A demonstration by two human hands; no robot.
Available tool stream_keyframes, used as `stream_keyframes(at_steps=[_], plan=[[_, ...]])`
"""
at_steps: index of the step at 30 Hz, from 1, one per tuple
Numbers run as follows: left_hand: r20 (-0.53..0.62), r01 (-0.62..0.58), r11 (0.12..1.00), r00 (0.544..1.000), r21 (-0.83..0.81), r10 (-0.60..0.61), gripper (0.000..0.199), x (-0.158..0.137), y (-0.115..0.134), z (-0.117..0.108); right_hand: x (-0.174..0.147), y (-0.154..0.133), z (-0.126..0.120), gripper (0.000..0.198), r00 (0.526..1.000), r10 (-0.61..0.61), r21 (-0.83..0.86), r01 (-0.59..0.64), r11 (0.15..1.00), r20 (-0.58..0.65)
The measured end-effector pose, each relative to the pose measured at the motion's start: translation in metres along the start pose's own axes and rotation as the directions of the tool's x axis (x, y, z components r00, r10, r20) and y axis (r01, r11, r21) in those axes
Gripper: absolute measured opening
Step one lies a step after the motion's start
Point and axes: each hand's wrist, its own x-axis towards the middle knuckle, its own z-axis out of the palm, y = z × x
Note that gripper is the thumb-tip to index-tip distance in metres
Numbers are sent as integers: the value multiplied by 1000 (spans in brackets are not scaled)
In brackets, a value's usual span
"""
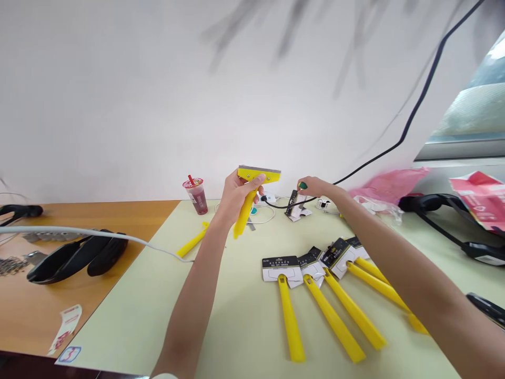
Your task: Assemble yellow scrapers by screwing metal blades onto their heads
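Observation:
My left hand [239,197] is closed around a yellow scraper [246,213], held above the table with its wide metal-edged head up and its handle pointing down. Farther right, the fingers of my right hand [312,185] are pinched at the top of a black-and-white hang card [291,204], which stands tilted. A small green piece [302,185] shows at those fingers; what it belongs to is hidden. More cards [302,213] lie just under this hand. Below my right forearm, several yellow scraper handles [291,321] lie with black-and-white cards [281,268] at their holed ends.
Another yellow handle [192,240] lies left of my left forearm. A cup with a red straw [196,196] stands near the wall. A black cable [410,123] crosses above the right side. Pink plastic [389,183] and a black headset [430,218] lie right; a black case [74,258] left.

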Motion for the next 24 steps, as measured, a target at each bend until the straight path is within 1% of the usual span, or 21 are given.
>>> stream_keyframes(at_steps=[1,3,5,6,8,10,12,14,16,20,22,24], plan=[[6,2,1000,1000,0,-2,45,0,1,-1,8,-2,-5,22,997,9,1,-9,1000,83],[13,1,1000,1000,7,-1,44,-1,3,-3,20,-6,-14,24,974,32,-4,-32,999,224],[13,-7,1000,1000,13,6,44,-1,5,-6,27,-10,-20,28,952,50,-11,-49,999,301],[12,-10,1000,1000,15,10,44,0,5,-8,28,-12,-22,29,949,52,-10,-51,999,311],[4,-18,1000,1000,11,18,44,1,6,-12,26,-14,-27,32,960,44,-3,-45,999,277],[-6,-18,1000,1000,12,18,45,2,7,-16,18,-12,-29,34,976,25,8,-28,1000,218],[-21,-18,1000,1000,9,18,45,3,9,-20,6,-9,-27,34,976,-1,21,-4,1000,217],[-37,-24,1000,999,-5,23,45,5,11,-23,-9,-5,-18,30,960,-27,38,17,999,278],[-61,-34,999,998,-31,32,46,6,11,-24,-23,-1,-1,29,944,-39,49,24,998,327],[-132,-68,996,990,-56,60,47,7,11,-24,-40,5,37,49,943,-21,57,2,998,331],[-104,-74,996,992,-46,69,48,5,12,-23,-44,8,49,55,945,-19,66,-3,998,327],[-50,-57,998,997,-36,56,47,2,14,-24,-48,10,51,47,941,-39,86,11,996,337]])
